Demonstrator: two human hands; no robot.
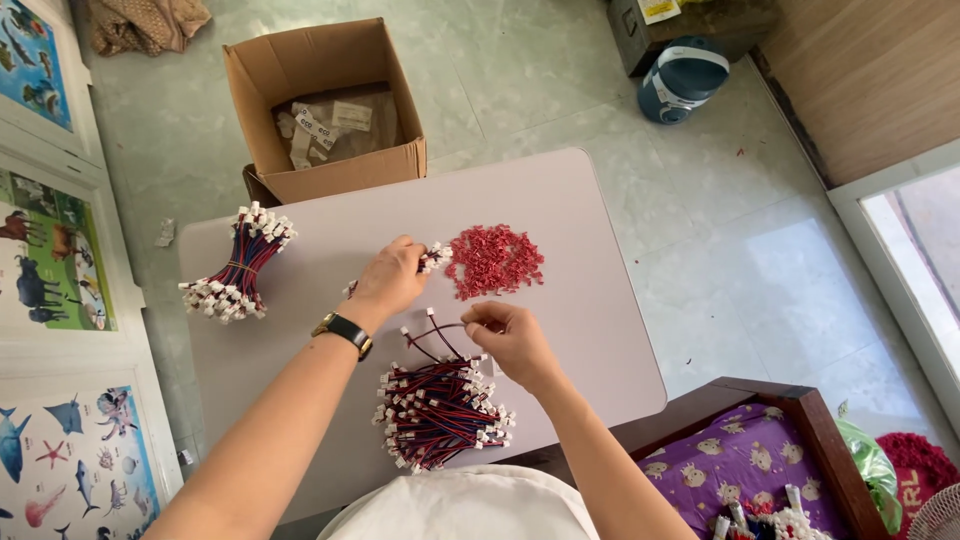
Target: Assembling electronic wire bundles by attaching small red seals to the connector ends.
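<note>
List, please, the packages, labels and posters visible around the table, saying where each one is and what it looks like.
Cardboard box: on the floor behind the table, brown, open-topped, holding clear bags.
White labels: small rectangles on the bags inside the box.
Animal posters: along the left edge, white-framed, blue and green pictures.
Sea creature poster: lower left, pale background, with a shark and a starfish.
Yellow-white label: on a dark case at the top.

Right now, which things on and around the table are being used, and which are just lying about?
In use:
- left hand holding white-plugged wires
- right hand at the loose wire pile
- red connector heap
- tied wire bundle

Lying about:
- cardboard box
- blue jug
- animal posters
- purple cloth
</note>
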